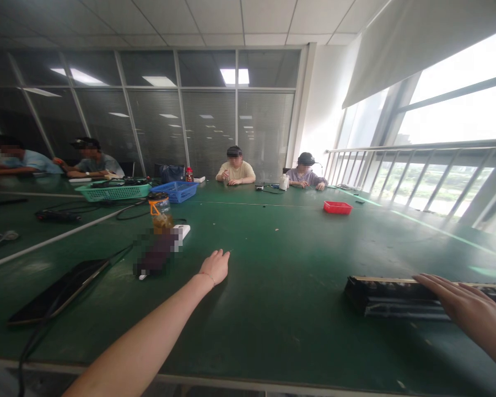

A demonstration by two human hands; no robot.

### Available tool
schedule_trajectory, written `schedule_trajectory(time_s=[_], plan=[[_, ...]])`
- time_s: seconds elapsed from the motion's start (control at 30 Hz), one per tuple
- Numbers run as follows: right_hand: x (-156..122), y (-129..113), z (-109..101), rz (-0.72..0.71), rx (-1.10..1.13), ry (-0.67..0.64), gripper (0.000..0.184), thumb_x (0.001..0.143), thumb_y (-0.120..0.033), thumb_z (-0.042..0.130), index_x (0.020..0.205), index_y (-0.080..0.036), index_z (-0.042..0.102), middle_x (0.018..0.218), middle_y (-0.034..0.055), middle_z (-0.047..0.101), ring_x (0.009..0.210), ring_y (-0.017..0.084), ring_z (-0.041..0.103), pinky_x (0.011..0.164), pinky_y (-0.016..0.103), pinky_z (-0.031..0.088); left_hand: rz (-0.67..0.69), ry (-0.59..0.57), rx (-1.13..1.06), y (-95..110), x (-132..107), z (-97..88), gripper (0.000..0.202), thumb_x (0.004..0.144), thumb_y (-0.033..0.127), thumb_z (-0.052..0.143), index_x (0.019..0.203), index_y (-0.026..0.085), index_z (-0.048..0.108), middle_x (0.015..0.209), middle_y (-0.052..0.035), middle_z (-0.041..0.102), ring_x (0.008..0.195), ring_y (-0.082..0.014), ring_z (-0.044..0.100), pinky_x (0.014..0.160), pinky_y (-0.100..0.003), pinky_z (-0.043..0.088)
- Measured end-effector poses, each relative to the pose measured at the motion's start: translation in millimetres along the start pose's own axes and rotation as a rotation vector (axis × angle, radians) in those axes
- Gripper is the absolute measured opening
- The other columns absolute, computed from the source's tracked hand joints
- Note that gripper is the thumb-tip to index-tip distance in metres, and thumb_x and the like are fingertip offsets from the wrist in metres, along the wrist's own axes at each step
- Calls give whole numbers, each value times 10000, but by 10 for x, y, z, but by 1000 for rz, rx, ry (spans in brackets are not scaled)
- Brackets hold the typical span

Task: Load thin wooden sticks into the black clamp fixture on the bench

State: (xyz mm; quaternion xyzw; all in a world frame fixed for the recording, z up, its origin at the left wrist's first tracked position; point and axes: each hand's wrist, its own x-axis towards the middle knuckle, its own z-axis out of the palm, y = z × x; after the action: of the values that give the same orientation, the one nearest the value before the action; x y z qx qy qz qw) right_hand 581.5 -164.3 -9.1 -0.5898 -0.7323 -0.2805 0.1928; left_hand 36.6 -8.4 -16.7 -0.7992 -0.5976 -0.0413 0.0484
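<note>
A dark blurred object [157, 252] lies left of our left hand [215, 267]; the long black tray [391, 298] under our right hand [465, 310] runs off-frame.

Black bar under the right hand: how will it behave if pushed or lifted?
Probably stiff: the black bar keeps straight edges. Likely slides, not rolls: it lies flat on the table. Being long, it may swing if lifted at one end.

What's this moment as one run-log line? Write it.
left hand: empty, on green table | right hand: flat on black strip | beyond: red tray
</note>
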Motion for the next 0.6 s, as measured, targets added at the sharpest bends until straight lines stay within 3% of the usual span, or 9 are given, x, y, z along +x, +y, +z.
schedule_trajectory(time_s=[0.17, 0.43, 0.6], plan=[[-12, -54, -19, 62, -1, -41, 504, 687, -244, 343, 1165, -282, 497, 1137, 123, 540, 1016, 237, 515, 827, 383, 366, 2, -1, -6, 2, 3, -1, 435, 830, 186, 263, 1220, 107, 439, 1258, -155, 444, 1175, -225, 379, 896, -345, 363], [-16, -109, -30, 14, -57, -1, 602, 727, -247, 331, 1319, -303, 240, 1180, 104, 513, 1036, 229, 503, 817, 375, 384, 23, -12, 20, 3, -3, -21, 442, 847, 197, 233, 1225, 84, 432, 1252, -174, 442, 1175, -233, 380, 891, -335, 372], [-28, -94, -133, 20, -156, 43, 554, 774, -407, 297, 1309, -268, 277, 1169, 112, 518, 974, 249, 539, 781, 389, 412, 23, -10, 30, 4, 7, -4, 437, 849, 198, 239, 1228, 95, 431, 1257, -164, 441, 1174, -234, 383, 900, -335, 366]])
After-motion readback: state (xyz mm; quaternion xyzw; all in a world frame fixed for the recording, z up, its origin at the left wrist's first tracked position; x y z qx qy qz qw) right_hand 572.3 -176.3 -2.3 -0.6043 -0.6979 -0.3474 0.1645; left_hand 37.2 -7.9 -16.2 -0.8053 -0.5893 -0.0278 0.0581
